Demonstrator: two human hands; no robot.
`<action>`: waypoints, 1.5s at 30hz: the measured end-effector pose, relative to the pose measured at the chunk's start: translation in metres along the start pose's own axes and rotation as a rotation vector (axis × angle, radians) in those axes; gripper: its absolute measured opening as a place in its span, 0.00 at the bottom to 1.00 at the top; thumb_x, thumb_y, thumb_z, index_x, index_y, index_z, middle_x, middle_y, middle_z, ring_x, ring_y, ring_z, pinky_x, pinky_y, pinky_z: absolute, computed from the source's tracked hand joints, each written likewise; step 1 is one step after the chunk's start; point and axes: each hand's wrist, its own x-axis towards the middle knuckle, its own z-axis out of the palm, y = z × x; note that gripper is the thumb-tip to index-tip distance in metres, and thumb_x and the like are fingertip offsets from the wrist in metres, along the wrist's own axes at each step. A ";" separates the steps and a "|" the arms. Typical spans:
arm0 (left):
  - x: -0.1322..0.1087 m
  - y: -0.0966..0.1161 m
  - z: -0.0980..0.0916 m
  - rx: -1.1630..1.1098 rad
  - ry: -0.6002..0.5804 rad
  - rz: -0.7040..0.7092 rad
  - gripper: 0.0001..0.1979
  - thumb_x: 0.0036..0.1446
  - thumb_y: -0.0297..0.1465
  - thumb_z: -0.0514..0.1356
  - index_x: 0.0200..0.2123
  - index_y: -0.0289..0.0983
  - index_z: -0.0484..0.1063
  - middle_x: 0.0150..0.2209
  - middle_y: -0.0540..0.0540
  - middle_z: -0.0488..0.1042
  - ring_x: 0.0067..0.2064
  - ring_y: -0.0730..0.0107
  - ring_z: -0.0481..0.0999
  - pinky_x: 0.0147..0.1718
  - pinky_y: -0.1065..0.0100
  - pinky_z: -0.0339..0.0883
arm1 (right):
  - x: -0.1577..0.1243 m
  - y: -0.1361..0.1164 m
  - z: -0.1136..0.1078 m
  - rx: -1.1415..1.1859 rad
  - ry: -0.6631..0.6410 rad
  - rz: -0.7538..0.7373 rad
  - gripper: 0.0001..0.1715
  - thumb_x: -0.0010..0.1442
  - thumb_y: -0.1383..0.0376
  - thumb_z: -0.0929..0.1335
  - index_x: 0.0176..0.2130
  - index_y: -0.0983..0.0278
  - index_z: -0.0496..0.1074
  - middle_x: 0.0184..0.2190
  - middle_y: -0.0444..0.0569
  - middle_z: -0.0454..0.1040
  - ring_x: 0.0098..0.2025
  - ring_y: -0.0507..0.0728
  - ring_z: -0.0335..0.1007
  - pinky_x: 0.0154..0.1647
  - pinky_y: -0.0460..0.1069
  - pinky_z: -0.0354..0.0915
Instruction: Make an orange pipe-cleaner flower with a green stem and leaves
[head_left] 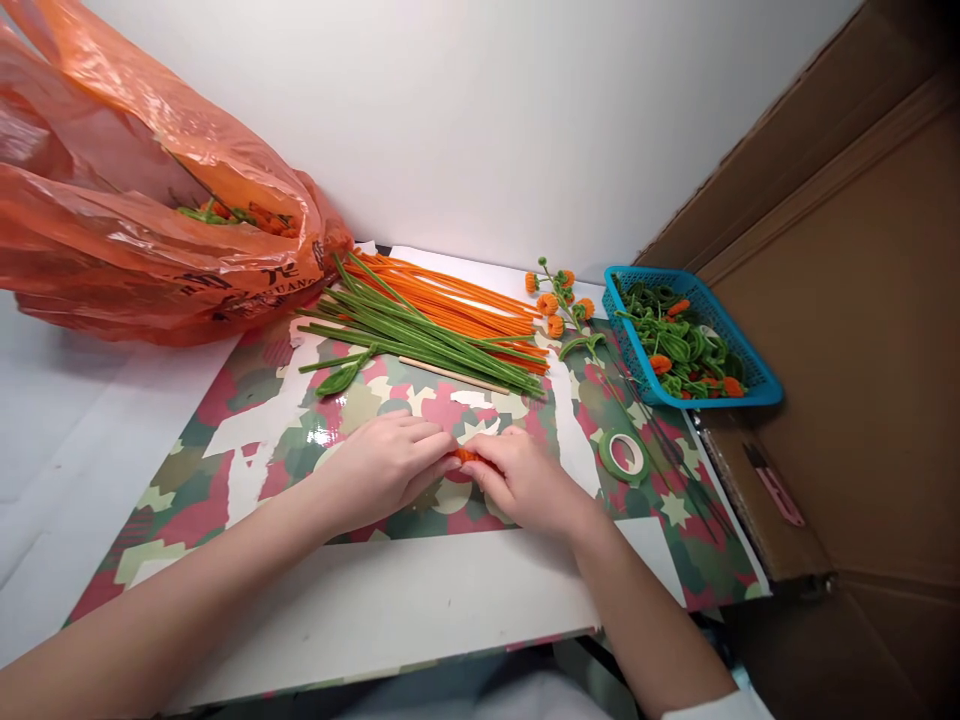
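Observation:
Between my two hands is a small orange pipe-cleaner piece [466,455], mostly covered by the fingertips. My left hand [390,455] pinches its left end, and my right hand [519,475] pinches the right end. Just beyond them lie a thin wooden stick [454,375], a bundle of green pipe cleaners [442,335] and a bundle of orange pipe cleaners [457,290]. A green pipe-cleaner leaf [341,378] rests on the table ahead of my left hand.
An orange plastic bag [247,270] stands at the back left. To the right are an orange-flowered stem [556,300], green tape [624,456], thin wires [686,470] and a blue basket [750,385] of pipe-cleaner parts. A pink cutter [776,490] lies on cardboard beside the patterned table [172,500].

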 end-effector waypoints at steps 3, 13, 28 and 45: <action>-0.002 0.000 0.002 -0.079 -0.031 -0.074 0.17 0.68 0.32 0.45 0.28 0.38 0.66 0.21 0.51 0.68 0.23 0.71 0.66 0.25 0.70 0.58 | 0.001 0.003 0.007 -0.088 0.025 -0.025 0.14 0.67 0.68 0.60 0.29 0.63 0.65 0.22 0.41 0.68 0.22 0.50 0.52 0.37 0.48 0.54; -0.003 0.001 0.000 -0.164 -0.115 -0.193 0.17 0.67 0.34 0.47 0.27 0.38 0.65 0.21 0.50 0.66 0.23 0.70 0.66 0.24 0.71 0.56 | 0.001 0.011 0.018 -0.258 0.104 -0.184 0.15 0.69 0.68 0.56 0.33 0.64 0.64 0.27 0.47 0.74 0.28 0.54 0.66 0.34 0.49 0.52; -0.004 0.001 -0.002 -0.137 -0.190 -0.223 0.19 0.68 0.36 0.44 0.27 0.38 0.65 0.22 0.49 0.67 0.24 0.68 0.66 0.24 0.69 0.56 | 0.003 0.016 0.026 -0.397 0.201 -0.254 0.23 0.72 0.65 0.51 0.32 0.65 0.65 0.24 0.46 0.73 0.25 0.53 0.64 0.32 0.49 0.52; -0.001 -0.006 0.002 0.109 0.059 -0.008 0.14 0.68 0.30 0.47 0.33 0.35 0.69 0.25 0.49 0.70 0.27 0.69 0.68 0.29 0.67 0.57 | 0.000 0.004 -0.007 0.136 -0.001 0.067 0.16 0.69 0.66 0.57 0.33 0.63 0.68 0.22 0.40 0.66 0.24 0.50 0.60 0.34 0.47 0.55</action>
